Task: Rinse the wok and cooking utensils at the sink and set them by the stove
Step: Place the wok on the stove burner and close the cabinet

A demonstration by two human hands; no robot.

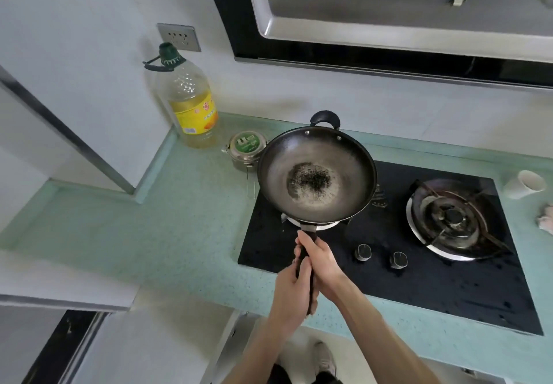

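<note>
A dark round wok (344,156) is over the left burner of the black gas stove (449,288), with a patch of black burnt residue in its bottom. Its long dark handle points toward me. My right hand (321,264) grips the handle near the wok. My left hand (291,297) grips the handle's end just behind it. A small loop handle sticks up at the wok's far rim. No sink and no other cooking utensils are in view.
A large oil bottle (191,105) stands in the counter's back corner, a round metal tin (245,150) beside the wok. The right burner (452,219) is bare. A white cup (525,183) lies at the far right. The range hood (389,9) hangs above. The green counter (149,228) stretches left.
</note>
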